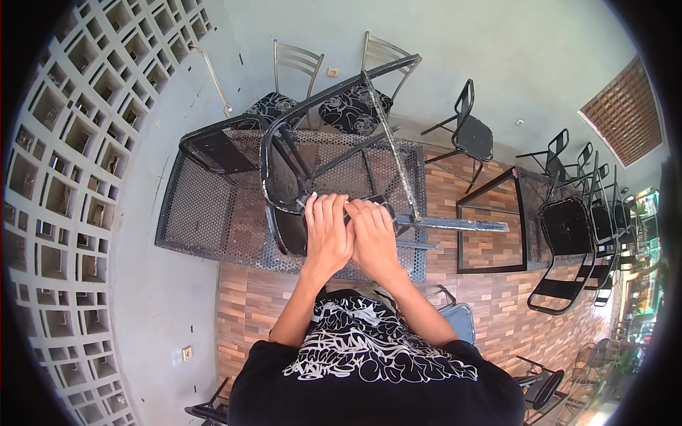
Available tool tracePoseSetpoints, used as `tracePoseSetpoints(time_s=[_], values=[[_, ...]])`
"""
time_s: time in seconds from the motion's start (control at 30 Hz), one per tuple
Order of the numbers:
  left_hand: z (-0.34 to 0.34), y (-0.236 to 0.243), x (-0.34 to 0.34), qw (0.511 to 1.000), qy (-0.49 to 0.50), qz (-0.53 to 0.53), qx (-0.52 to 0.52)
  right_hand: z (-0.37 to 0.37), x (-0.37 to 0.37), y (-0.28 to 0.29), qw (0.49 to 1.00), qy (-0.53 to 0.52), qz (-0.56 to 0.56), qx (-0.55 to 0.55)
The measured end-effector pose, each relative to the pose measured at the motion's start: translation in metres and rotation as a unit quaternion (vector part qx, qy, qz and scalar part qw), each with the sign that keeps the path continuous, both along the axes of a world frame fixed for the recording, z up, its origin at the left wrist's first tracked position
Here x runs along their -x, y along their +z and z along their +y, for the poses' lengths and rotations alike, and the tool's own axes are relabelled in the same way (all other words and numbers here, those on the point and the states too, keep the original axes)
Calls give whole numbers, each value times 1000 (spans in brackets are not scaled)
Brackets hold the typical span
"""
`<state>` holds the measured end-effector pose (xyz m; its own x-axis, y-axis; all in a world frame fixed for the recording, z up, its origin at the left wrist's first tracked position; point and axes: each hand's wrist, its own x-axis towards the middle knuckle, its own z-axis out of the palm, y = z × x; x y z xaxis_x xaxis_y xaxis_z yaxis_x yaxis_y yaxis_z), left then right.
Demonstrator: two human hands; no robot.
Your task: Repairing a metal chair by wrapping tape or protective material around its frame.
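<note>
A black metal chair with worn, chipped paint lies tipped over on a perforated metal table. Its legs and bars stick out upward and to the right. My left hand is closed over a dark part on the chair's near side, fingers together. Right beside it, touching, my right hand is closed over the same area. The thumbs and whatever lies beneath both palms are hidden. A black backrest rests at the table's left end; I cannot tell whether it belongs to the same chair.
Two chairs with patterned seats stand behind the table against the wall. A black chair stands at the far right. More stacked black chairs and a bare table frame are to the right. A blue-grey seat is near my right elbow.
</note>
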<state>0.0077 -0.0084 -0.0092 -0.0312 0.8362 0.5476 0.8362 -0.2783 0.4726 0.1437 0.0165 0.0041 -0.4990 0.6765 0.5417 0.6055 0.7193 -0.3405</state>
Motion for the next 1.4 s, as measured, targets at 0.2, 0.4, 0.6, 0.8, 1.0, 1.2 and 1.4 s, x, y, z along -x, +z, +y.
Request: tracePoseSetpoints(time_s=[0.2, 0.4, 0.6, 0.8, 1.0, 1.2, 1.4], values=[[4, 7, -31, 1000, -19, 1, -5, 3, -34, 3, 1000, -1, -8, 0], [4, 13, -37, 1000, -17, 3, 18, 2, -37, 3, 1000, -5, -3, 0], [4, 17, -32, 999, -39, 3, 28, 1, -34, 2, 1000, -15, 7, -12], [5, 15, -16, 996, -84, 7, 30, -4, -21, 2, 999, -47, 10, -1], [7, 16, 4, 992, -121, -4, 24, -10, -7, 0, 996, -85, 8, -5], [7, 12, 35, 989, -143, 0, 25, -16, 22, -3, 995, -103, 12, 0], [5, 8, 64, 989, -147, -6, 27, -20, 52, -7, 994, -108, 23, 8]])
